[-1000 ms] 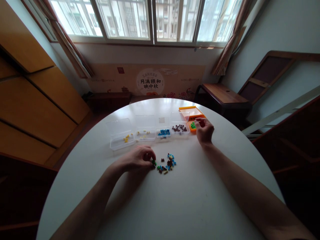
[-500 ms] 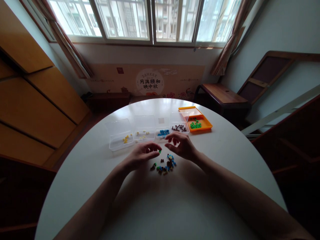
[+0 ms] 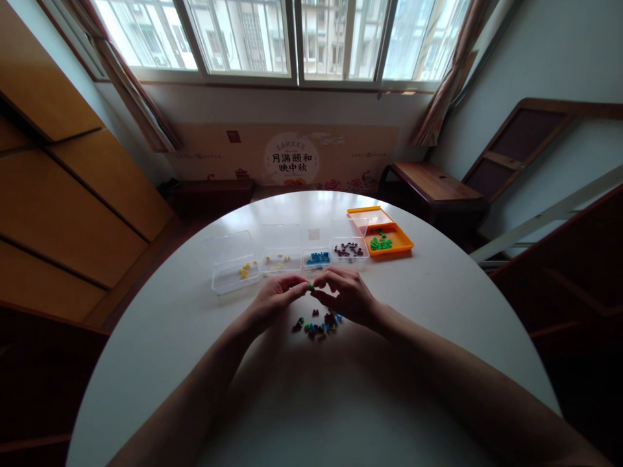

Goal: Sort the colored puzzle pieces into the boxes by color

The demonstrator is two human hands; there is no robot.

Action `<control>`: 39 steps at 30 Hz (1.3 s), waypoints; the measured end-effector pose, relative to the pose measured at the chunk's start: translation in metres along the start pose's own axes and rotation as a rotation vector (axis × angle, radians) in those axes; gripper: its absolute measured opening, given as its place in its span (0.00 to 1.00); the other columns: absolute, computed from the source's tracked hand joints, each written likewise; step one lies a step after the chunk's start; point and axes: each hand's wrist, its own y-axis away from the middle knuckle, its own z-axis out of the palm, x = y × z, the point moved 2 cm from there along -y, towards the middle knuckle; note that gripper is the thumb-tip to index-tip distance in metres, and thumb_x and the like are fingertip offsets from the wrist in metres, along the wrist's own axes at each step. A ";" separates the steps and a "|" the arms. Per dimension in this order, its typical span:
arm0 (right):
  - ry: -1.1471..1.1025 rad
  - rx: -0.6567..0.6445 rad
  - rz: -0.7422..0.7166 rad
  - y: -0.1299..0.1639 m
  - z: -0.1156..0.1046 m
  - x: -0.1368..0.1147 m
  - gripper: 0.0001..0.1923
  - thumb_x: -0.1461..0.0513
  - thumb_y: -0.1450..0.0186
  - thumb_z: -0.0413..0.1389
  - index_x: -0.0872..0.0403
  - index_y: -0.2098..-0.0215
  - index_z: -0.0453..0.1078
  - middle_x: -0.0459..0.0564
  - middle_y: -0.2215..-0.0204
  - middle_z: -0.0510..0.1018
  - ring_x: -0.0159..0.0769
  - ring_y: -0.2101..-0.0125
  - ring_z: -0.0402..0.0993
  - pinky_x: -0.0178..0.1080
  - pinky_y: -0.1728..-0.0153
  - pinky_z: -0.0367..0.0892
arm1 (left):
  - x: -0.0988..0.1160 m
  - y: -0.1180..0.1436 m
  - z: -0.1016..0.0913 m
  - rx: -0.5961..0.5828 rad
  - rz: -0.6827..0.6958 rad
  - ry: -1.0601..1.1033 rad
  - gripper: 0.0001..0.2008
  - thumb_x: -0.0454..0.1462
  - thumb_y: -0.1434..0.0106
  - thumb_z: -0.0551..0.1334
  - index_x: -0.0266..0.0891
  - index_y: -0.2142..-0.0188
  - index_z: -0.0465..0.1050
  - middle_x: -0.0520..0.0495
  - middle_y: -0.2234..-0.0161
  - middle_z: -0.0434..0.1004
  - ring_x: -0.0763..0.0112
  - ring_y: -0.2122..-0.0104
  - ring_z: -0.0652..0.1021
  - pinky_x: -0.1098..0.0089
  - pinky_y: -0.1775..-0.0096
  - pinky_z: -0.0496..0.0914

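Observation:
A small green toy building brick [image 3: 311, 287] is above the table, between the fingertips of both hands. My left hand [image 3: 275, 299] pinches it from the left with thumb and fingers. On the other side, my right hand [image 3: 348, 294] has its thumb and index finger closed on the same piece, its other fingers curled. The fingertips hide part of the brick. Just below the hands lies a loose pile of small brown, blue and green bricks [image 3: 321, 327], partly covered by my right hand's shadow.
Across the white round table [image 3: 311, 408] stand clear open boxes: yellow bricks [image 3: 246, 270], pale bricks [image 3: 278, 264], blue bricks [image 3: 318, 258] and brown bricks [image 3: 348, 250]. An orange case [image 3: 402, 245] with green bricks [image 3: 381, 243] sits at the right end. A wooden chair [image 3: 435, 181] is beyond the table.
My right hand has come down and left to meet the green brick at my left fingertips. It now covers part of the pile. The boxes are unmoved.

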 end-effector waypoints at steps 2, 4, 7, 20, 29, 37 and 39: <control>-0.007 -0.004 0.009 0.000 0.000 0.001 0.02 0.63 0.36 0.57 0.53 0.68 0.69 0.45 0.74 0.73 0.27 0.77 0.65 0.31 0.73 0.62 | 0.000 0.000 -0.001 0.008 -0.007 0.011 0.12 0.43 0.43 0.62 0.35 0.70 0.75 0.49 0.71 0.75 0.70 0.69 0.72 0.70 0.63 0.65; -0.013 -0.008 0.015 0.001 0.001 0.002 0.02 0.63 0.36 0.56 0.54 0.67 0.70 0.45 0.74 0.73 0.27 0.77 0.66 0.31 0.73 0.62 | 0.000 0.000 -0.002 0.012 -0.009 0.013 0.12 0.43 0.44 0.62 0.35 0.70 0.76 0.49 0.71 0.76 0.70 0.69 0.72 0.70 0.63 0.65; -0.011 -0.021 0.024 0.000 0.000 0.003 0.03 0.64 0.35 0.55 0.54 0.66 0.71 0.46 0.73 0.74 0.27 0.77 0.66 0.31 0.72 0.63 | -0.003 -0.001 -0.003 0.012 -0.007 -0.019 0.12 0.43 0.44 0.62 0.35 0.70 0.76 0.49 0.72 0.75 0.70 0.70 0.72 0.70 0.63 0.65; 0.038 0.015 0.079 0.001 -0.008 0.015 0.07 0.63 0.33 0.52 0.53 0.65 0.72 0.47 0.72 0.75 0.29 0.75 0.68 0.33 0.71 0.64 | -0.008 -0.004 -0.003 0.038 0.005 -0.099 0.13 0.45 0.44 0.63 0.35 0.69 0.75 0.48 0.72 0.76 0.69 0.70 0.72 0.70 0.65 0.65; 0.157 0.650 0.621 0.010 -0.061 0.083 0.11 0.57 0.38 0.56 0.56 0.65 0.74 0.47 0.76 0.74 0.32 0.78 0.68 0.35 0.75 0.67 | -0.006 -0.003 -0.002 0.042 0.027 -0.092 0.12 0.43 0.45 0.64 0.35 0.69 0.74 0.49 0.73 0.75 0.71 0.71 0.73 0.71 0.67 0.66; 0.225 0.700 0.819 0.027 -0.077 0.119 0.14 0.57 0.42 0.57 0.58 0.64 0.75 0.47 0.77 0.75 0.34 0.78 0.68 0.38 0.72 0.68 | -0.005 -0.003 0.000 0.044 0.035 -0.150 0.12 0.43 0.44 0.64 0.35 0.69 0.74 0.48 0.73 0.75 0.71 0.71 0.73 0.71 0.68 0.67; 0.211 0.709 0.822 0.027 -0.076 0.118 0.14 0.56 0.42 0.57 0.58 0.64 0.75 0.48 0.77 0.75 0.34 0.78 0.69 0.39 0.72 0.68 | -0.006 -0.003 -0.001 0.041 0.039 -0.160 0.11 0.42 0.45 0.63 0.35 0.69 0.74 0.49 0.73 0.75 0.72 0.72 0.72 0.71 0.68 0.66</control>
